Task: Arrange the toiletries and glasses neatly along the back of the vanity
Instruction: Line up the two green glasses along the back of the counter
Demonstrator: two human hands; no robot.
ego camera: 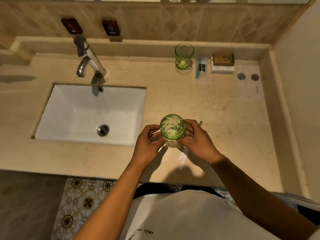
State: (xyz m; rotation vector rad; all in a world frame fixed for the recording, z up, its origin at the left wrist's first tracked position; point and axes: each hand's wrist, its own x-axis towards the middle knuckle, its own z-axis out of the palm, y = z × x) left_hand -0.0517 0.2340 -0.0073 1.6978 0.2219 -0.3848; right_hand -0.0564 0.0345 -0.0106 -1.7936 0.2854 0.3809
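Observation:
I hold a green drinking glass upright just above the vanity counter, right of the sink. My left hand wraps its left side and my right hand its right side. A second green glass stands against the back ledge. To its right, along the back, lie a clear sachet with dark items, a brown soap box on white packets and two clear sachets with round grey items. A thin clear-wrapped item lies on the counter under my hands.
A white rectangular sink with a chrome faucet fills the left half of the counter. Hot and cold plaques hang on the tiled wall. A wall closes the counter's right end. A patterned mat lies on the floor below.

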